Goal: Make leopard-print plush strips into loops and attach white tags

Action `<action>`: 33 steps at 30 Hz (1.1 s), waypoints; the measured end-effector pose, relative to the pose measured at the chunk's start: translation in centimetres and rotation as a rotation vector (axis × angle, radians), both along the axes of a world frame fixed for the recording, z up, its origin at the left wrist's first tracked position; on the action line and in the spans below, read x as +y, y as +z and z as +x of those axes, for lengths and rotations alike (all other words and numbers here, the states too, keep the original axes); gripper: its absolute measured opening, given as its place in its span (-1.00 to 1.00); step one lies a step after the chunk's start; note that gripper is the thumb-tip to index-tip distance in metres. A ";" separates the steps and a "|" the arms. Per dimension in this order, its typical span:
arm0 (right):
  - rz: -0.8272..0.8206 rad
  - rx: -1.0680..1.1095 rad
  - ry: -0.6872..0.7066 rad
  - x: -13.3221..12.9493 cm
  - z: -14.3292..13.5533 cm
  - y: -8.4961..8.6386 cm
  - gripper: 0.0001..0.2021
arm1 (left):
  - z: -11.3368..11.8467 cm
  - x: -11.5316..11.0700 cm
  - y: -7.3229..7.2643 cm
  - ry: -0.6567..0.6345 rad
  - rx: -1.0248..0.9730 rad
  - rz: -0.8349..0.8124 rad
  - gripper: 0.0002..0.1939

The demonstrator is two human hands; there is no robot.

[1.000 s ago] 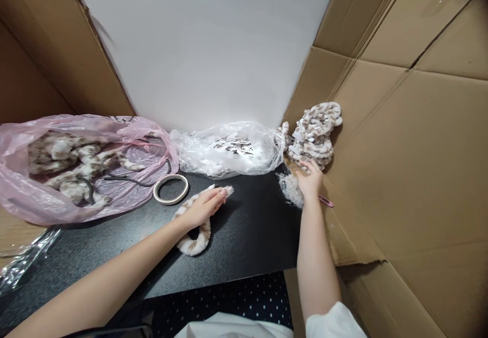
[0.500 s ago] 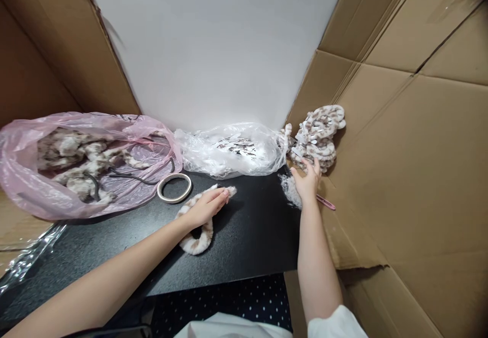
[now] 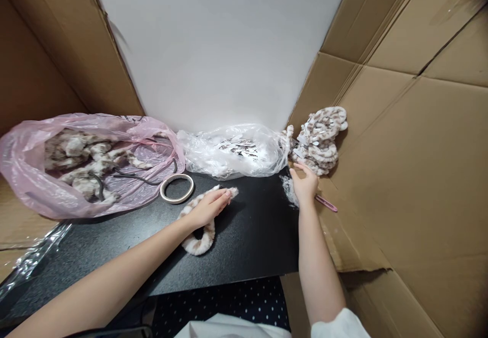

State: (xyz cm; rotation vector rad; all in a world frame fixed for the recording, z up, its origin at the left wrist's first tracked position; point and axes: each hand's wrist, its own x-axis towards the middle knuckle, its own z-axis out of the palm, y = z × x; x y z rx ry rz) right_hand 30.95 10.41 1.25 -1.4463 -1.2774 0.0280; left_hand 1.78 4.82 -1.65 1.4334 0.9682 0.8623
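Near the table's middle lies a fluffy white-and-brown plush loop [image 3: 199, 246], its free end showing past my fingertips. My left hand [image 3: 211, 208] is closed over it, fingers together, hiding its middle part. Off to the right, my right hand [image 3: 305, 184] reaches forward with thumb and fingers apart, and no object shows between them. Just left of that hand is a patch of loose white fluff [image 3: 288, 190]. By its wrist lies a slim pink tool [image 3: 326, 203], partly hidden. Beyond the fingers sits a pile of similar plush loops [image 3: 319, 142] with small white tags.
A pink plastic bag [image 3: 23, 150] at the left holds plush pieces and dark cords. A roll of tape [image 3: 177, 200] lies beside it. A clear bag [image 3: 267, 162] of small flat white pieces stands at the back. Cardboard walls [image 3: 412, 165] flank the dark table [image 3: 251, 241].
My right hand has drawn back slightly from the pile of plush loops, its fingers a little more curled. My left hand stays on the plush loop. The view has shifted slightly.
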 end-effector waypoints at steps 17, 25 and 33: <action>0.066 0.146 0.025 0.1 -1.3 -0.4 -0.77 | 0.1 -0.1 0.2 -0.002 0.004 -0.004 -0.53; 0.155 0.166 -0.019 -0.1 -1.4 0.1 -0.75 | 0.1 -0.1 0.2 -0.007 0.006 -0.010 -0.52; 0.200 0.155 0.083 -0.4 -2.0 0.3 -0.84 | 0.0 0.0 0.1 -0.007 0.010 0.000 -0.51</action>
